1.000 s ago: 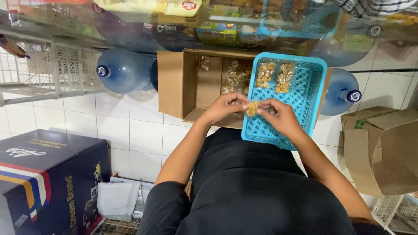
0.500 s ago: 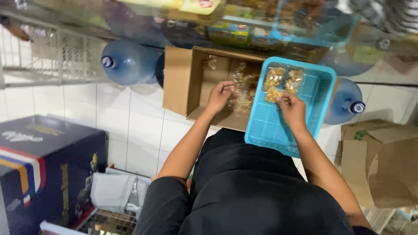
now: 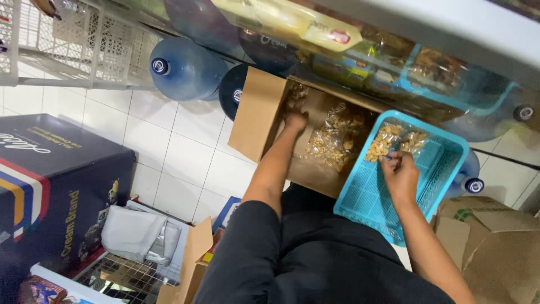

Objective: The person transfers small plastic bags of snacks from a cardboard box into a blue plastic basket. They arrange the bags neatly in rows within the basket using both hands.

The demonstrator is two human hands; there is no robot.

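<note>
Freezer chest (image 3: 50, 186): dark, with a striped lid, at the far left on the white tiled floor; it sits lower left in the view than half a second ago, as the view has swung.
Water jugs (image 3: 188, 67): blue, lying on their sides beyond the cardboard box; position unchanged relative to the box.
Cardboard box (image 3: 259, 115): open, flaps out, on the floor ahead of the person; clear snack packets (image 3: 334, 141) lie piled inside, right of centre.
Left hand (image 3: 295, 120): deep inside the box at its far left corner, next to a packet lying there. Half a second ago it hovered at the box's near middle; it has since reached further in. Grip: fingers curl downward, but whether they pinch anything cannot be told.
Packets in basket (image 3: 394, 142): two clear bags of yellow snack pieces, side by side at the far end of the basket, touching one another.
Right hand (image 3: 400, 173): over the basket, fingertips pressed together on the near edge of those packets. A second ago both hands held one packet between them; the hands are now apart.
Blue basket (image 3: 444, 169): plastic mesh, tilted, resting against the box's right side; near half bare.
</note>
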